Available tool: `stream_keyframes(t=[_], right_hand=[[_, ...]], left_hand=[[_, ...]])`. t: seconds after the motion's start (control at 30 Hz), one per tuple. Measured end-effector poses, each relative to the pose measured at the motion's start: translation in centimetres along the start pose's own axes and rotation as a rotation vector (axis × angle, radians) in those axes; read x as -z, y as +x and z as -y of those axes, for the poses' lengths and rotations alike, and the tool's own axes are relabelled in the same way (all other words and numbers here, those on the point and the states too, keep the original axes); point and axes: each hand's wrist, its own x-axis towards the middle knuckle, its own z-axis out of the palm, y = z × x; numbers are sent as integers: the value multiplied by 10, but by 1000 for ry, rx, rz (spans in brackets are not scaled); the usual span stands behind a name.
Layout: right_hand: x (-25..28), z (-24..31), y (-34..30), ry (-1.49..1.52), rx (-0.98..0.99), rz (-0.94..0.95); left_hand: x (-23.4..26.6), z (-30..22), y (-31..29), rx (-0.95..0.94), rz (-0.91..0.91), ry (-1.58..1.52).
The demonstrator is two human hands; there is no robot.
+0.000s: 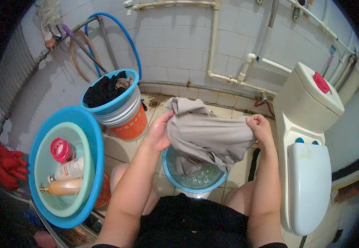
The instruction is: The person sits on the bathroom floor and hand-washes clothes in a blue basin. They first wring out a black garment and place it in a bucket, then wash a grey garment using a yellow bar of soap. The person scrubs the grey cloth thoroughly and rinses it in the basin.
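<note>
A grey-beige piece of fabric (pixel 208 134), seemingly a garment, is stretched between my two hands. My left hand (pixel 158 134) grips its left edge, with the thumb along the cloth. At the right end, my right hand (pixel 261 130) pinches another edge between thumb and fingers. Below the cloth stands a blue basin (pixel 196 191) with water in it. The fabric's lower part hangs down into the basin, and cloth shows at the water; whether it is all one piece I cannot tell.
Left are a large blue basin (pixel 36 165) and a pale green basin (pixel 46 144) holding a pink jar (pixel 62 150) and bottles (pixel 65 187). Behind, dark clothes (pixel 104 90) fill a basin on a bucket (pixel 130 124). Red gloves (pixel 7 163) hang left; a toilet (pixel 309 186) stands right.
</note>
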Motion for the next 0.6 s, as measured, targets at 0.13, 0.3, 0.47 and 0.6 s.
stream_keyframes(t=[0.13, 0.3, 0.47, 0.6], right_hand=[[-15, -17, 8, -37, 82, -225], [-64, -4, -16, -285, 492, -176], [-117, -10, -51, -491, 199, 533], [-65, -26, -5, -190, 51, 69]], left_hand=[[-6, -4, -4, 38, 80, -78], [-7, 0, -4, 89, 122, -168], [-3, 11, 1, 112, 77, -26], [-6, -18, -12, 76, 56, 33]])
